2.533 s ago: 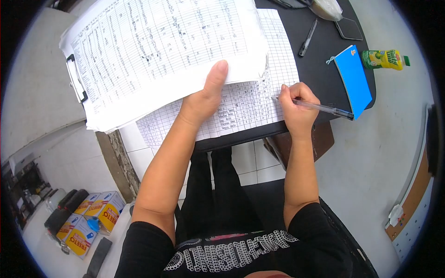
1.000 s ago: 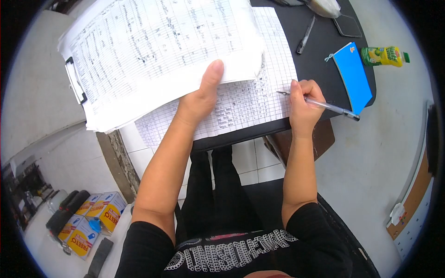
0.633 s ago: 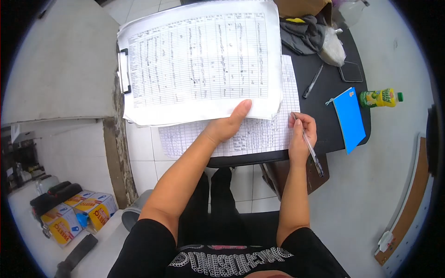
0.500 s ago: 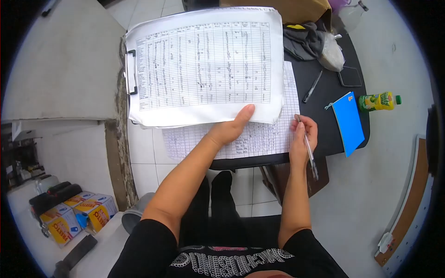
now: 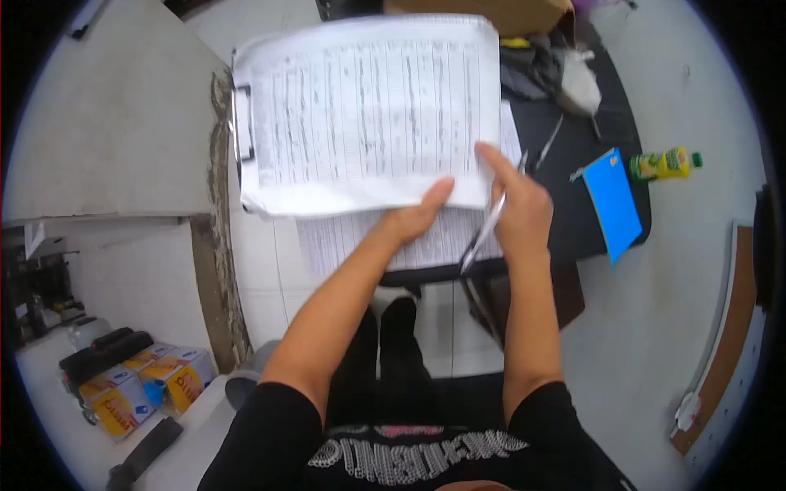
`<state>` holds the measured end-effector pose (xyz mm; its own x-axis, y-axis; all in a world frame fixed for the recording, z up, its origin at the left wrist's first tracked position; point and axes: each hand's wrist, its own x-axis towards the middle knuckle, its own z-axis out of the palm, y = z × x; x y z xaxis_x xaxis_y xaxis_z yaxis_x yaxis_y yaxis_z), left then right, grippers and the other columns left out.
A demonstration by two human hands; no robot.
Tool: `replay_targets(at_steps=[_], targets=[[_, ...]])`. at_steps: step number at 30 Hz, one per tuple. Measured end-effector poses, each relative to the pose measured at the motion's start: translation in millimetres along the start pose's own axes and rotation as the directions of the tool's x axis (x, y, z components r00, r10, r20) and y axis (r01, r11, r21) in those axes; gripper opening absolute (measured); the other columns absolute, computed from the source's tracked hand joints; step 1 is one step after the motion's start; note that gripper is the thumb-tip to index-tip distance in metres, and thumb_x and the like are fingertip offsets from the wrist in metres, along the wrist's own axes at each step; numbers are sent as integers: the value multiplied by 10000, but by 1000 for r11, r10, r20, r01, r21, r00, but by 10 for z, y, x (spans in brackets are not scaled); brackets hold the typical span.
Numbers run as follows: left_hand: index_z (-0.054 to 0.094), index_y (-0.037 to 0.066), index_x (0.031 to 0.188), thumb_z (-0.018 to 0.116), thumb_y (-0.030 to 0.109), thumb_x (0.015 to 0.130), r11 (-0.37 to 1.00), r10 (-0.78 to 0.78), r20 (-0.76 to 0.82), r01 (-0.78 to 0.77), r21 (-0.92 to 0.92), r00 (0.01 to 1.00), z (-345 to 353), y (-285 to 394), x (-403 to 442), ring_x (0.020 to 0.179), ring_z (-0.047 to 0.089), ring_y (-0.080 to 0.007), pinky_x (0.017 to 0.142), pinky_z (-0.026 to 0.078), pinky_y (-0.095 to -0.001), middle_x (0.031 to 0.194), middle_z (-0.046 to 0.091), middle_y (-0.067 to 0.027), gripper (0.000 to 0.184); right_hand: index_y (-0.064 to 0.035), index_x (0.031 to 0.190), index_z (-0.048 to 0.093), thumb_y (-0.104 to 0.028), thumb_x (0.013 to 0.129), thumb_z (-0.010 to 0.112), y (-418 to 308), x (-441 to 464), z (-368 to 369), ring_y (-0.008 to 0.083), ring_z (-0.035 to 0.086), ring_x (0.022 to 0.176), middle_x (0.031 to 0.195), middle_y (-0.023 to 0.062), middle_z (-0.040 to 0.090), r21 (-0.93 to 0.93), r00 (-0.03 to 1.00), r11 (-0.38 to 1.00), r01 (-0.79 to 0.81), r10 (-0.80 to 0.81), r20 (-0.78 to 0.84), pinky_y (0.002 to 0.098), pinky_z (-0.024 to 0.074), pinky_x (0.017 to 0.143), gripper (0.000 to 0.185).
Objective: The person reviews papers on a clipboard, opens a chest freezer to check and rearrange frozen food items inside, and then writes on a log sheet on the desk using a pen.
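Observation:
My left hand (image 5: 417, 214) grips the lower edge of a clipboard (image 5: 243, 123) with a thick stack of printed, filled-in table sheets (image 5: 368, 114), thumb on top. A pen (image 5: 494, 214) is held in my right hand (image 5: 521, 209), its lower end pointing down and left. The index finger of that hand reaches out to the right edge of the stack. Under the clipboard lies a gridded sheet (image 5: 344, 245) with handwriting, partly hidden and blurred.
On the black table (image 5: 573, 217) are a second pen (image 5: 550, 141), a blue notebook (image 5: 612, 204), a green-yellow bottle (image 5: 665, 164), a plastic bag (image 5: 580, 86) and dark cloth (image 5: 524, 74). A cardboard box (image 5: 491, 12) stands behind. Yellow-white boxes (image 5: 176, 380) sit lower left.
My right hand has moved up and left from the gridded sheet to the stack's right edge, the pen now slanting down-left. The view has shifted, showing more of the table's far side than at first.

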<state>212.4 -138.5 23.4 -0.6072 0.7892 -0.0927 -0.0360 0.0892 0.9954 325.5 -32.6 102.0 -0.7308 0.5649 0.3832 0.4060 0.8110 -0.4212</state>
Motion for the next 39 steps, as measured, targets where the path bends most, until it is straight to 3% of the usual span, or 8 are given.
replay_targets(at_steps=[6, 8, 16, 20, 26, 32, 36, 39], targets=[[554, -22, 1158, 540, 387, 883, 999, -24, 33, 25, -33, 999, 26, -34, 11, 1080, 528, -260, 948, 394, -324, 1175, 572, -167, 493, -90, 1067, 629, 67, 785, 532, 153, -177, -132, 304, 620, 664, 779, 189, 616, 157, 974, 987, -17, 52, -222, 347, 472, 599, 337], [542, -39, 1162, 543, 370, 886, 997, -54, 14, 55, -49, 998, 36, -22, 13, 1083, 523, -266, 947, 393, -321, 1179, 566, -166, 493, -78, 1057, 630, 77, 785, 521, 148, -390, -266, 306, 631, 690, 811, 198, 622, 179, 974, 973, -144, 171, -147, 349, 481, 619, 331], [508, -56, 1179, 545, 268, 891, 967, 254, -108, -255, 0, 961, 147, -55, 88, 1078, 516, -280, 959, 381, -335, 1170, 562, -179, 435, -50, 1005, 648, 96, 756, 509, -171, -1246, -920, 315, 631, 695, 813, 182, 636, 114, 966, 966, -233, 243, -91, 349, 493, 635, 320], [515, -47, 1167, 526, 244, 900, 933, 357, -65, -359, -11, 932, 180, 521, -237, 1054, 530, -279, 943, 393, -342, 1141, 575, -176, 395, -73, 1020, 657, 76, 698, 557, -633, -1160, -1351, 273, 574, 625, 722, 127, 606, 88, 978, 989, -115, 128, -162, 353, 436, 577, 368], [538, -15, 1157, 495, 239, 925, 965, 222, 246, -176, -195, 943, -145, 1557, -1128, 1038, 534, -209, 911, 410, -322, 1104, 589, -116, 347, -104, 1086, 641, -10, 691, 629, -1452, -863, -1710, 215, 470, 602, 632, 39, 441, -104, 940, 980, 167, -190, -283, 341, 341, 577, 407], [538, 5, 1180, 460, 197, 938, 925, 381, 138, -376, -63, 914, -392, 1649, -1512, 1038, 549, -224, 927, 405, -314, 1148, 577, -145, 318, -112, 1176, 594, -49, 729, 638, -1801, -729, -1810, 211, 463, 566, 598, 46, 435, -173, 955, 969, 179, -213, -205, 340, 342, 558, 454], [518, -11, 1198, 461, 251, 948, 964, 264, 125, -264, -17, 956, -438, 1640, -1640, 1091, 521, -236, 980, 371, -331, 1177, 560, -143, 366, -113, 1187, 590, -43, 717, 642, -1910, -653, -1801, 217, 440, 534, 588, 47, 417, -184, 929, 941, 285, -318, -189, 343, 339, 544, 478], [489, -11, 1230, 439, 218, 951, 971, 193, 414, -234, 49, 890, -456, 1650, -1531, 1128, 502, -239, 1002, 351, -328, 1227, 527, -144, 365, -119, 1182, 591, -85, 678, 653, -2170, -588, -1780, 216, 458, 568, 604, 38, 412, -108, 883, 891, 442, -453, -120, 348, 333, 552, 509]])
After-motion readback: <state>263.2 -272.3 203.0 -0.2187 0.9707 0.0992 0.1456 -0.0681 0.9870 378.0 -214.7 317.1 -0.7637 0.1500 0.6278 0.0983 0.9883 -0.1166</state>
